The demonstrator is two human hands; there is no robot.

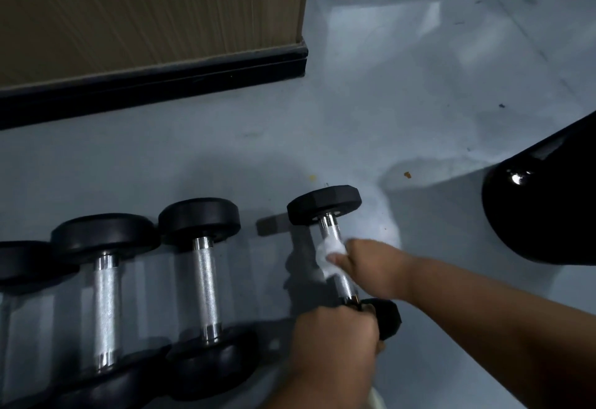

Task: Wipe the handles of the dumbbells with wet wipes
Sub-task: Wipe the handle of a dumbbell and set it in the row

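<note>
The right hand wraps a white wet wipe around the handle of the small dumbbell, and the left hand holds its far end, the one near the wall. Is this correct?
Not quite. In the head view the left hand grips the near end of the small dumbbell, the end closest to the person, not the far one. The rest is right: the right hand wraps the white wet wipe around its handle.

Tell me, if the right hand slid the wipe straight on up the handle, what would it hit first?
Probably the far black weight head; only bare handle lies between it and the right hand with its wipe.
</note>
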